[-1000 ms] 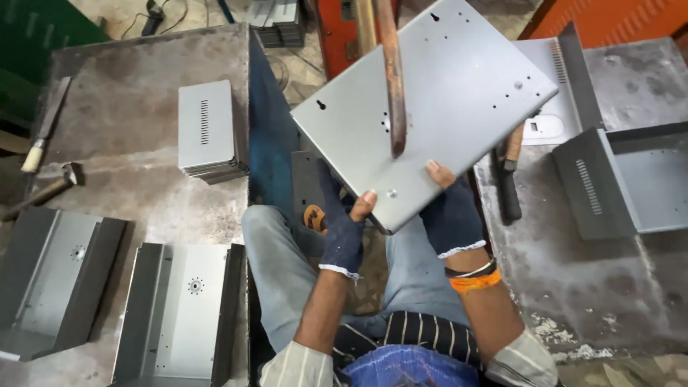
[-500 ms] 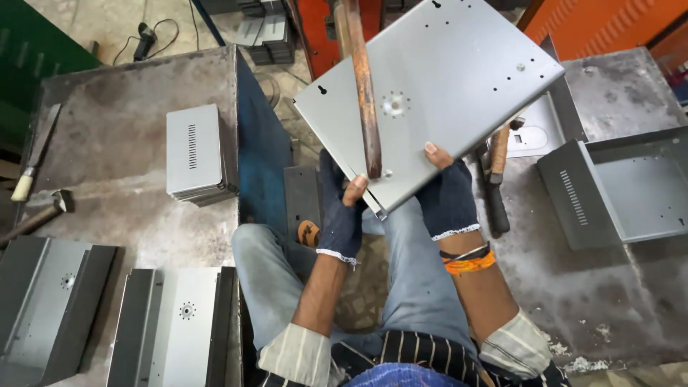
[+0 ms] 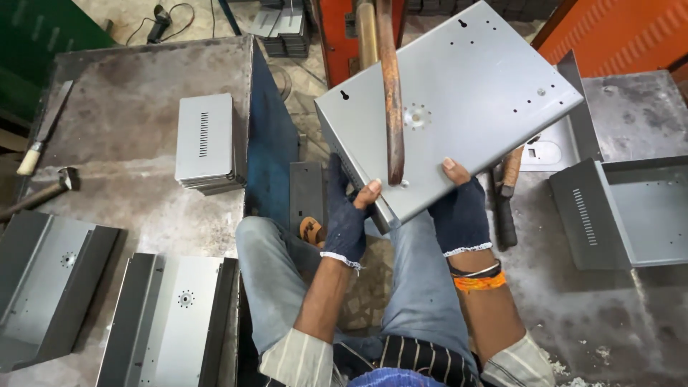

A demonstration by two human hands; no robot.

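Grey sheet-metal panel [image 3: 466,100] held tilted above the person's lap, its near edge gripped from both sides; left hand [image 3: 349,215] in a dark fingerless glove closed on the panel's lower left corner, bare fingertips curled over the edge; right hand [image 3: 459,208], gloved the same, clamped on the near edge with the thumb lying on the top face; orange and dark bangles [image 3: 476,276] on the right wrist; a rusty vertical rod [image 3: 390,93] comes down from above, its tip meeting the panel just between the two hands; panel face shows a keyhole slot, a ring of small holes and scattered punched holes; on the left workbench [image 3: 129,93] a stack of small slotted grey covers [image 3: 206,143], a hammer [image 3: 39,193] and a wooden-handled tool [image 3: 43,136] near the far edge; two bent grey channel pieces [image 3: 107,315] lie at the near left; on the right bench an open grey box shell [image 3: 631,215] with a slotted wall; a wooden-handled tool [image 3: 505,201] lies just right of the right hand.
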